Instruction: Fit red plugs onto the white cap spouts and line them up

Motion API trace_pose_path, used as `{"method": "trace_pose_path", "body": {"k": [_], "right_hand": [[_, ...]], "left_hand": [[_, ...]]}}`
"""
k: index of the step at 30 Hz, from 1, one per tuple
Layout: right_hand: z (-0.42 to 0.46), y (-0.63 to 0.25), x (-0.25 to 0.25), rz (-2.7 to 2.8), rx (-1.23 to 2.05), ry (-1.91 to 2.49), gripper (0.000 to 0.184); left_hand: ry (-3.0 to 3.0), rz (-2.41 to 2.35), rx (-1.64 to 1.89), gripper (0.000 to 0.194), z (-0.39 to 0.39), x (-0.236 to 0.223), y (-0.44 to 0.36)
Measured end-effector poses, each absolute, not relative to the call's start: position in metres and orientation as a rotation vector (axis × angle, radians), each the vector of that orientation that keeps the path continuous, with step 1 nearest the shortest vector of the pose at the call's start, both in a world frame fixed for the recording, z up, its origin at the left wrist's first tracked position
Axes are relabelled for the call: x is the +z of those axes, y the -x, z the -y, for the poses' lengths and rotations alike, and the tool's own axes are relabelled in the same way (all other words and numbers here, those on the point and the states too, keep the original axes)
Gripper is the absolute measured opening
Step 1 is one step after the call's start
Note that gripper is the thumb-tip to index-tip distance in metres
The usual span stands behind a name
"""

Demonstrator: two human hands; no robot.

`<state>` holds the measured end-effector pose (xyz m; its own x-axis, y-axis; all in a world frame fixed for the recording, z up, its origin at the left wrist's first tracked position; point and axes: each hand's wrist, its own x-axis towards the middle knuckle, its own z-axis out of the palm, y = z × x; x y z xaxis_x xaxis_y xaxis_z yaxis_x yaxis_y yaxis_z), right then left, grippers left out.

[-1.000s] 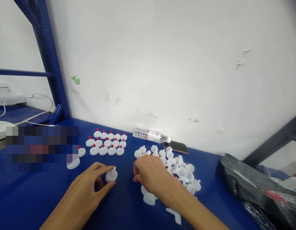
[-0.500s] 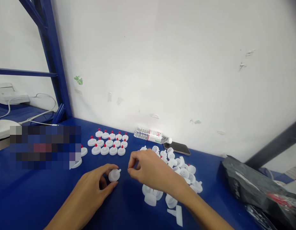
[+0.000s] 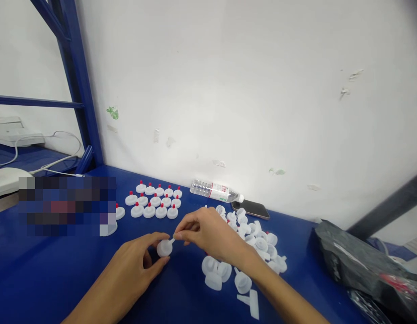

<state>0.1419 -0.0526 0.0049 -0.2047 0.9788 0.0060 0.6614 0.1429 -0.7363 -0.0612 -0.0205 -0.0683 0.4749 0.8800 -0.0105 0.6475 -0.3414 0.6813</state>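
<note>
- White spouted cap (image 3: 164,248) sat just left of the lower centre in the head view, between the two hands, its spout (image 3: 172,241) pointing up and to the right.
- Left hand (image 3: 129,265) held that cap by its sides, thumb below and index finger above, the fingers curved apart by the cap's width.
- Right hand (image 3: 213,234) reached in from the lower right, thumb and index finger pinched narrow at the spout's tip; whether they held something small was hidden.
- Left of centre, red-tipped caps (image 3: 155,201) stood upright in three rows on the blue table (image 3: 181,292), near a pixelated patch that partly covered two more caps.
- Right of centre, loose caps (image 3: 260,244) lay in a jumbled pile, some tipped over, partly behind the right hand; one cap (image 3: 254,304) lay on its side at the lower edge of the frame.
- Beyond the pile, a clear bottle (image 3: 219,192) lay on its side beside a dark phone (image 3: 251,209), near the white wall (image 3: 235,90).
- A dark plastic bag (image 3: 357,265) lay at the lower right.
</note>
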Motion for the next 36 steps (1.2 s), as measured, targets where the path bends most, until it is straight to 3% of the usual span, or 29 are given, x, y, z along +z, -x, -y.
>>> {"method": "trace_pose_path", "body": {"k": [9,15,21,31,36], "right_hand": [[0.052,-0.135,-0.003,1.941,0.81,1.574,0.01],[0.051,-0.132,-0.007,1.864,0.85,1.455,0.011],[0.053,-0.121,-0.019,1.973,0.717,1.499,0.036],[0.055,-0.11,-0.031,2.059,0.534,1.409,0.031],[0.054,-0.107,-0.038,2.035,0.531,1.434,0.037]], "left_hand": [[-2.151,-1.214,0.448,0.023,0.025,-0.061,0.057],[-2.224,-1.248,0.43,0.022,0.025,-0.064,0.057],[-2.217,-1.315,0.537,0.031,0.018,-0.073,0.062],[-2.196,-1.318,0.465,0.023,0.013,-0.079,0.063],[-2.227,-1.296,0.482,0.034,0.014,-0.08,0.066]]}}
